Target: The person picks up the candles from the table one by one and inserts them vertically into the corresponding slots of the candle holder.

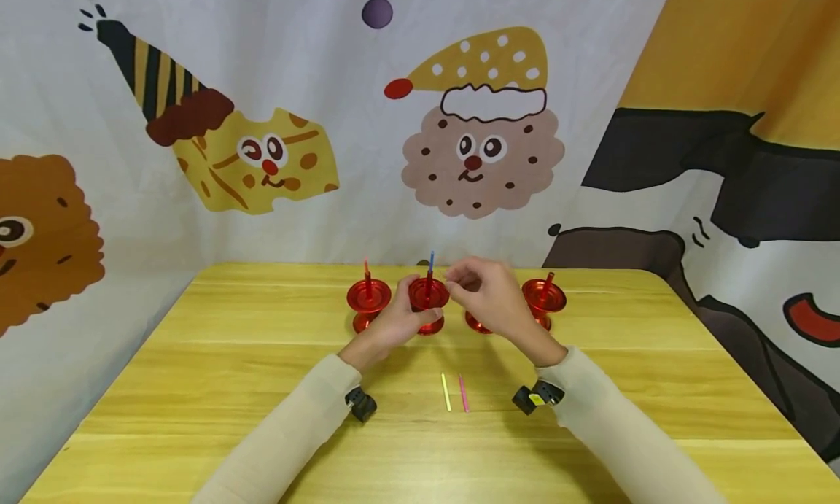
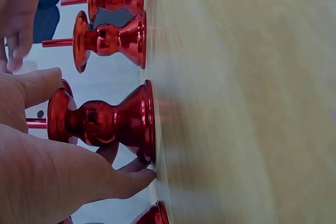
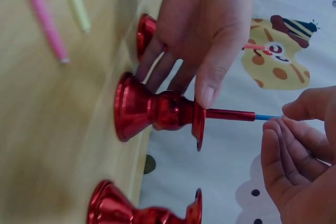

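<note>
My left hand grips a shiny red candle holder, its thumb at the dish and its fingers about the body and base. From the holder's upright red tube a thin blue candle sticks up. Just right of that candle is my right hand, its fingers loosely bent. In the right wrist view its fingertips overlap the candle's end, but the head view leaves a small gap. A yellow candle and a pink candle lie on the table between my forearms.
Left of the gripped holder stands another red holder with a reddish candle in its tube. Two more stand to the right: one partly behind my right hand, the other farther right. A cartoon-print curtain hangs behind the wooden table.
</note>
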Tool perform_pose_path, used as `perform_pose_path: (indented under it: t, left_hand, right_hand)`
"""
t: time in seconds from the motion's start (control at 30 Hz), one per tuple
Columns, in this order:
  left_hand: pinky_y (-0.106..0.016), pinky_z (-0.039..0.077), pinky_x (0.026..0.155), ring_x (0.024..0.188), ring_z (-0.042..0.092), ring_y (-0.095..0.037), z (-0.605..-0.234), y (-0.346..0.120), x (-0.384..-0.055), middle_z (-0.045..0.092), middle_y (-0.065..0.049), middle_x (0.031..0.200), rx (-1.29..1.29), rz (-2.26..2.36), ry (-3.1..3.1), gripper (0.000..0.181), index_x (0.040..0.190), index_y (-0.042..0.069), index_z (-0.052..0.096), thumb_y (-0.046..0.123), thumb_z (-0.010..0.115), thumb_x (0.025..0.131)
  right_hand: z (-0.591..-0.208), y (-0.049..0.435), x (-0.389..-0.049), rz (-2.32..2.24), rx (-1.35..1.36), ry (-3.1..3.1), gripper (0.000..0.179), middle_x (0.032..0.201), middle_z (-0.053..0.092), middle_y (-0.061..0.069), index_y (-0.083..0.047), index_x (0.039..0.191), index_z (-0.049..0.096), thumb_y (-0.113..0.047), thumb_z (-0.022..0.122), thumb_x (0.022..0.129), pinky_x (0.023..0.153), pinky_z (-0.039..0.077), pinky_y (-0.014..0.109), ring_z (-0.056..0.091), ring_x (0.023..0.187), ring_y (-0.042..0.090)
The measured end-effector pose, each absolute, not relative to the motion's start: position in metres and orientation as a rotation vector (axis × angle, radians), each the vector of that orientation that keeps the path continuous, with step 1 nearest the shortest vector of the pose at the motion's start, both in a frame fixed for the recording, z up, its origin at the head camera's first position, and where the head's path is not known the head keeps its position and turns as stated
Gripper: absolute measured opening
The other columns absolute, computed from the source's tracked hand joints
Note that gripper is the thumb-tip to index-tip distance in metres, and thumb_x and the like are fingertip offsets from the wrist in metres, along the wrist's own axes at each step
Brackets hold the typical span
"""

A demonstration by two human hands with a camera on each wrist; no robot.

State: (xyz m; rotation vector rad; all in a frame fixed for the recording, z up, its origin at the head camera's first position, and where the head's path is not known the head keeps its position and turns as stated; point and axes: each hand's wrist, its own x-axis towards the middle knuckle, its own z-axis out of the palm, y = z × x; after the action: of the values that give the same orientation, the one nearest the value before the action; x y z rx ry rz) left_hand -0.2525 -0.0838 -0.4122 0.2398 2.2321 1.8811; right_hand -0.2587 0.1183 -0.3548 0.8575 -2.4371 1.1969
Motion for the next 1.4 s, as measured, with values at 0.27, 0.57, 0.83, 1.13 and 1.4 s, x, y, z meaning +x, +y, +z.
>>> perform_pose_path:
  t: [0.27,0.57,0.83,1.13,1.4]
  left_hand:
    - [-0.056,0.035,0.126,0.153,0.044,-0.043,-0.411,-0.085,-0.252,0.044,-0.028,0.164,0.198,1.87,2.264,0.084,0.171,0.002,0.016,0.016,0.07,0.107]
    - [-0.058,0.034,0.126,0.154,0.042,-0.044,-0.408,-0.089,-0.25,0.042,-0.028,0.166,0.147,1.855,2.285,0.088,0.172,0.004,0.016,0.019,0.073,0.106]
    - [-0.059,0.031,0.127,0.156,0.04,-0.041,-0.41,-0.091,-0.251,0.041,-0.025,0.168,0.085,1.796,2.269,0.101,0.175,0.01,0.011,0.026,0.078,0.1]
    - [-0.059,0.041,0.122,0.146,0.053,-0.041,-0.402,-0.094,-0.231,0.052,-0.03,0.156,0.166,1.835,2.233,0.098,0.174,0.002,0.006,0.019,0.073,0.105]
    - [-0.067,0.042,0.118,0.149,0.047,-0.049,-0.394,-0.098,-0.199,0.046,-0.028,0.162,0.247,1.764,2.267,0.095,0.174,0.006,0.013,0.022,0.075,0.104]
  right_hand:
    - [-0.367,0.148,-0.232,1.182,0.941,-2.532,0.011,0.09,0.077,-0.005,-0.008,0.098,0.08,0.002,0.081,0.095,0.072,0.063,0.029,0.073,0.078,0.011]
    - [-0.392,0.166,-0.213,1.092,1.148,-2.762,0.014,0.087,0.074,-0.011,-0.004,0.101,0.078,0.006,0.081,0.091,0.07,0.061,0.027,0.069,0.077,0.004]
    - [-0.41,0.166,-0.203,1.113,1.241,-2.82,0.012,0.082,0.071,-0.013,-0.007,0.1,0.079,0.0,0.083,0.092,0.066,0.058,0.025,0.066,0.073,0.003]
    - [-0.412,0.161,-0.198,1.078,1.18,-2.882,0.015,0.075,0.068,-0.016,-0.016,0.088,0.076,-0.012,0.09,0.091,0.063,0.054,0.024,0.062,0.069,0.002]
    - [-0.414,0.162,-0.196,1.101,1.148,-2.933,0.021,0.072,0.067,-0.016,-0.019,0.084,0.073,-0.02,0.093,0.09,0.059,0.05,0.024,0.059,0.065,0.003]
